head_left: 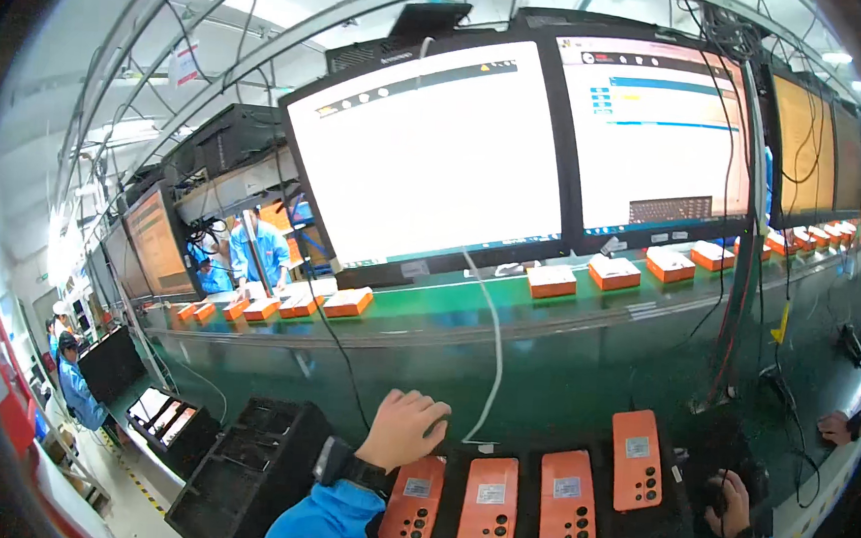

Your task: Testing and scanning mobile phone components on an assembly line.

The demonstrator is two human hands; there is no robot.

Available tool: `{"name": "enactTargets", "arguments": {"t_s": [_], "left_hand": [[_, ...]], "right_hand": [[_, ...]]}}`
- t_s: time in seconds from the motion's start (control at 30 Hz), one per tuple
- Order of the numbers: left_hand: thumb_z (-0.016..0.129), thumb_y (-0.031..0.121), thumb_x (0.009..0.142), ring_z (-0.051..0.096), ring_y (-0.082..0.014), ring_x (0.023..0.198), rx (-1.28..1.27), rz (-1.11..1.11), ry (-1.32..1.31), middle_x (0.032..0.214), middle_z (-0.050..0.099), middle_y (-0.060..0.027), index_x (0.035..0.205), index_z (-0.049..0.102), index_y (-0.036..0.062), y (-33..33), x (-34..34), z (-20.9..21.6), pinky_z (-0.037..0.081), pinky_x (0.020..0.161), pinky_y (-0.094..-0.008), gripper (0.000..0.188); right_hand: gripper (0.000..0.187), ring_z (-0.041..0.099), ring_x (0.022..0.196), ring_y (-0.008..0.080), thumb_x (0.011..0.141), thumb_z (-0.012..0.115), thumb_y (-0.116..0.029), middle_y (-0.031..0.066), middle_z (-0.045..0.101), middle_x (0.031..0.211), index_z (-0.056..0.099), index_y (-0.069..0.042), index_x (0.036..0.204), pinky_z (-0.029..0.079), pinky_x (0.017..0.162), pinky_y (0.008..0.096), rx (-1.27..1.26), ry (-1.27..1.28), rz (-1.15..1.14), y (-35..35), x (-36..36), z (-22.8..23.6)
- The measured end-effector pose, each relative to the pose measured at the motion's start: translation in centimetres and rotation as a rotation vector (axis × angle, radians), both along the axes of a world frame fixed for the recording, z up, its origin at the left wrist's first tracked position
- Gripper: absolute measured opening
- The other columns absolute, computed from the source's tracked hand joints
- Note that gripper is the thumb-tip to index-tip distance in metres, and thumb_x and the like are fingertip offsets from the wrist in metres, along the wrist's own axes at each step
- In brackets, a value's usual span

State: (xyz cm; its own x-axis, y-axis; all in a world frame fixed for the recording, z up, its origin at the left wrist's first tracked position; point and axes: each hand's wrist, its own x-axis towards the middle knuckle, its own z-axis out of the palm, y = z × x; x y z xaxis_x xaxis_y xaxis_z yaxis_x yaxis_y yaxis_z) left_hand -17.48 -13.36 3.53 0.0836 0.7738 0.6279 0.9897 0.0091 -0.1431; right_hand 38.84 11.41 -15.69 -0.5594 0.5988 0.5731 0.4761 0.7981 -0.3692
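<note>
Four orange phones lie back-up, side by side, in a black tray [528,451] on the green bench. My left hand [401,430] rests at the top end of the leftmost orange phone [414,500], its fingers curled over a small dark part; whether it grips it is unclear. A white cable [495,352] runs down to just right of that hand. Beside it lie the second phone [488,504], the third phone [567,499] and the fourth phone [637,459]. At the lower right, my right hand [732,504] is closed over a black object [720,454].
Two large monitors [428,151] stand behind a green conveyor [467,311] carrying orange-and-white boxes [614,272]. Empty black trays [251,465] sit at my left. Another person's hand [837,426] shows at the right edge. Workers in blue stand far left.
</note>
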Motion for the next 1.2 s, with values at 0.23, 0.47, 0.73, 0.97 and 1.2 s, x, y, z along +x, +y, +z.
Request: {"name": "enactTargets", "arguments": {"t_s": [0.23, 0.47, 0.73, 0.97, 1.2], "left_hand": [[0.046, 0.05, 0.094, 0.063, -0.0336, 0.101, -0.452, 0.339, -0.645, 0.106, 0.068, -0.0144, 0.109, 0.066, 0.0076, 0.4, -3.9, -6.4, 0.049, 0.086, -0.0449, 0.05], [0.035, 0.058, 0.096, 0.067, -0.0361, 0.083, -0.439, 0.467, -0.466, 0.085, 0.07, -0.0183, 0.087, 0.076, 0.0107, 0.3, -3.0, -6.7, 0.051, 0.078, -0.0473, 0.063], [0.036, 0.061, 0.094, 0.067, -0.036, 0.083, -0.427, 0.437, -0.432, 0.086, 0.07, -0.0171, 0.091, 0.077, 0.0138, 0.1, -3.6, -7.5, 0.052, 0.076, -0.0475, 0.062], [0.035, 0.062, 0.094, 0.067, -0.0359, 0.082, -0.46, 0.454, -0.463, 0.086, 0.071, -0.0161, 0.097, 0.076, 0.0181, 0.3, -3.4, -6.9, 0.052, 0.078, -0.0465, 0.061], [0.033, 0.064, 0.093, 0.067, -0.0367, 0.083, -0.513, 0.464, -0.462, 0.087, 0.071, -0.0171, 0.098, 0.075, 0.0134, 0.6, -3.8, -7.0, 0.052, 0.077, -0.0464, 0.066]], "right_hand": [[0.033, 0.056, 0.099, 0.0437, 0.068, 0.054, 0.0, 0.0233, 0.058, 0.105, 0.057, 0.003, 0.101, 0.046, 0.088, 0.0452, 0.105, 0.093, 0.122, -1.8, -2.9, 3.2], [0.052, 0.047, 0.124, 0.035, 0.076, 0.061, -0.002, 0.0194, 0.055, 0.128, 0.052, 0.0, 0.127, 0.033, 0.109, 0.0397, -0.008, -0.109, 0.041, -2.0, -0.7, 2.3], [0.05, 0.049, 0.123, 0.0353, 0.079, 0.059, -0.001, 0.0194, 0.057, 0.125, 0.051, 0.001, 0.128, 0.035, 0.107, 0.0394, 0.014, -0.11, -0.016, -2.7, -1.3, 3.2], [0.04, 0.048, 0.124, 0.0374, 0.083, 0.057, 0.0, 0.0191, 0.058, 0.123, 0.055, 0.0, 0.123, 0.035, 0.107, 0.0419, 0.057, -0.058, 0.042, -2.3, -1.2, 2.6], [0.044, 0.046, 0.125, 0.0379, 0.081, 0.057, -0.002, 0.02, 0.054, 0.127, 0.053, 0.0, 0.125, 0.033, 0.108, 0.0421, 0.067, -0.055, 0.08, -2.7, -1.3, 2.8]]}}
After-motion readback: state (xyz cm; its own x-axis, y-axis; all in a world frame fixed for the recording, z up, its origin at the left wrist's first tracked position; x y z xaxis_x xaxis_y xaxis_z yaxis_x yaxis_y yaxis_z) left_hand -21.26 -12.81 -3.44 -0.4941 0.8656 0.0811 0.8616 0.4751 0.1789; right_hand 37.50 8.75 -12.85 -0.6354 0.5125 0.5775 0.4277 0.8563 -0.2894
